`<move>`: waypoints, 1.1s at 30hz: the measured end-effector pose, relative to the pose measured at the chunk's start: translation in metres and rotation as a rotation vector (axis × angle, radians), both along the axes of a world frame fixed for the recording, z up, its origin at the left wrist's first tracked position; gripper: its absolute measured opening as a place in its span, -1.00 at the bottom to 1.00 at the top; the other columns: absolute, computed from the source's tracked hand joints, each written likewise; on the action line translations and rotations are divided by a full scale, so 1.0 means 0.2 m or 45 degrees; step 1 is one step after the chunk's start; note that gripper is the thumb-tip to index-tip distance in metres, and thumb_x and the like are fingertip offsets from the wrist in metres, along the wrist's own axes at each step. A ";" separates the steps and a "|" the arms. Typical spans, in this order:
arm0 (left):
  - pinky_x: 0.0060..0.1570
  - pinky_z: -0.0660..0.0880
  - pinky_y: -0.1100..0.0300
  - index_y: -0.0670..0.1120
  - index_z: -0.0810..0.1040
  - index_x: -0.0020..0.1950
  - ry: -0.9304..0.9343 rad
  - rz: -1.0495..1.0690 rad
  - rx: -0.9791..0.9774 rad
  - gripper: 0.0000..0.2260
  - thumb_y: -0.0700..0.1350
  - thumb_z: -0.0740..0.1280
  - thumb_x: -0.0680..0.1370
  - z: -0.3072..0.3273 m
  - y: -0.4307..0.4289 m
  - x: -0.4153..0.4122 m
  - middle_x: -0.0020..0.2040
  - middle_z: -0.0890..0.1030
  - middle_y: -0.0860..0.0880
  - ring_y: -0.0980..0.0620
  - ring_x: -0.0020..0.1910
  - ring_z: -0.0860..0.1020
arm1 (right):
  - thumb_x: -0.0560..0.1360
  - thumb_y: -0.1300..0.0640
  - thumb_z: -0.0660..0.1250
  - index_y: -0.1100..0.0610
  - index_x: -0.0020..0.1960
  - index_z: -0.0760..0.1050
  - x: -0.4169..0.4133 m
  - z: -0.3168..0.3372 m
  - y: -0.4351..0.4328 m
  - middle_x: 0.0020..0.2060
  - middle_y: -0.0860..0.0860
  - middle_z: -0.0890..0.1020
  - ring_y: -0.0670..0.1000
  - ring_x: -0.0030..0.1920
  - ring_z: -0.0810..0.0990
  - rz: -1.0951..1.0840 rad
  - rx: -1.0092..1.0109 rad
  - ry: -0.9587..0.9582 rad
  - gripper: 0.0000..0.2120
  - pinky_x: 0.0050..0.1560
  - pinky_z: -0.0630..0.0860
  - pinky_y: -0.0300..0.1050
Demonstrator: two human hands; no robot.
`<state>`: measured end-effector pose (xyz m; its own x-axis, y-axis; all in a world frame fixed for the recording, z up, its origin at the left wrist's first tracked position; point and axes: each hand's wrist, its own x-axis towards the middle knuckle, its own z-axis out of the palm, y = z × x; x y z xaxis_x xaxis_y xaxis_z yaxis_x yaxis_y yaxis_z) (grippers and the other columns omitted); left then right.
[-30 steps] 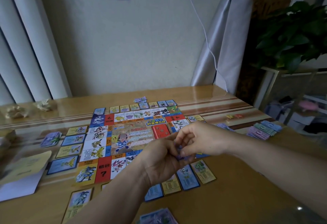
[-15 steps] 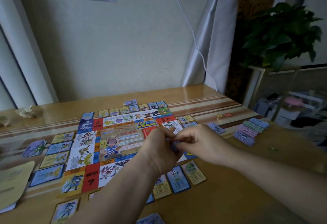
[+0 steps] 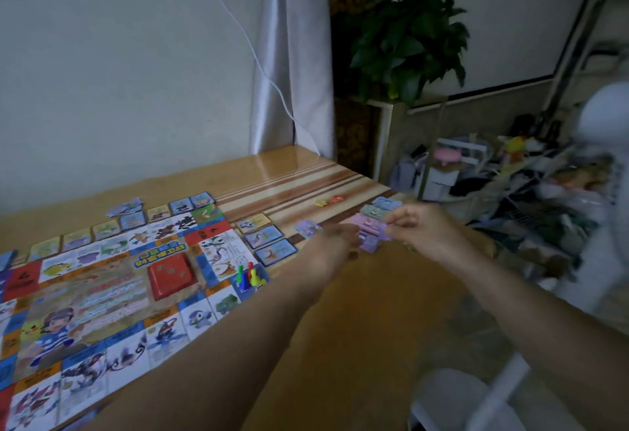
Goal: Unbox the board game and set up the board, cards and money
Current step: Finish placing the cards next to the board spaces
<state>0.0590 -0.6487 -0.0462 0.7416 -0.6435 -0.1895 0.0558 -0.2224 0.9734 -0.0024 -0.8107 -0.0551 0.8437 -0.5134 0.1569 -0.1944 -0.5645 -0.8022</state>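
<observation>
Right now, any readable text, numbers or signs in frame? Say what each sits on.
No text reads cleanly.
Board: yellow title line mid-board, blurred, unreadable.
Red squares: one black mark each, possibly "?", cannot tell.
Cards: print too small.
Notes: print too small and blurred.

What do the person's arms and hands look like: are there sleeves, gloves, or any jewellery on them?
The left forearm and right forearm are bare as far as the view shows; no sleeve is visible. The left hand and right hand wear no gloves. I see no watch, bracelet or ring, though motion blur could hide a thin one.
</observation>
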 end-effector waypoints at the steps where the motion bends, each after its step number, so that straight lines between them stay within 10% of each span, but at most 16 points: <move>1: -0.04 0.39 0.19 -0.03 0.47 0.29 -0.322 -0.121 0.218 -0.74 -0.13 0.18 0.61 -0.05 -0.02 0.02 0.18 0.54 -0.04 0.01 0.08 0.52 | 0.46 0.28 0.40 0.15 -0.07 0.60 -0.01 -0.03 -0.09 -0.18 0.02 0.63 -0.15 -0.23 0.54 -0.059 -0.032 0.088 -0.93 -0.27 0.42 -0.35; 4: 0.08 0.47 0.12 0.00 0.41 0.36 -1.055 -0.385 0.714 -0.69 -0.11 0.15 0.62 -0.15 -0.06 0.06 0.26 0.49 -0.04 -0.04 0.14 0.52 | 0.46 0.29 0.39 0.20 -0.09 0.62 -0.01 -0.12 -0.27 -0.12 0.13 0.67 -0.14 -0.28 0.53 -0.131 -0.101 0.274 -0.95 -0.30 0.42 -0.36; 8: 0.20 0.42 0.01 -0.01 0.41 0.36 -1.371 -0.510 0.900 -0.69 -0.06 0.09 0.65 -0.22 -0.10 0.07 0.28 0.43 -0.06 -0.09 0.20 0.47 | 0.46 0.31 0.39 0.24 -0.04 0.65 0.02 -0.20 -0.34 -0.08 0.13 0.68 -0.10 -0.22 0.54 -0.142 -0.197 0.305 -0.90 -0.18 0.43 -0.28; 33: 0.15 0.46 0.10 -0.01 0.50 0.28 -1.351 -0.643 0.760 -0.71 -0.16 0.14 0.61 -0.20 -0.09 0.33 0.24 0.51 0.05 0.04 0.18 0.50 | 0.53 0.25 0.29 0.10 0.11 0.63 0.54 0.04 -0.28 0.07 -0.01 0.64 -0.05 0.04 0.56 0.358 -0.608 0.520 -0.78 0.06 0.49 -0.18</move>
<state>0.1259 -0.6661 -0.0865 0.4094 -0.9122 -0.0175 -0.8844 -0.4015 0.2380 0.1059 -0.8675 -0.0463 0.9744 -0.2197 -0.0475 -0.2224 -0.9113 -0.3465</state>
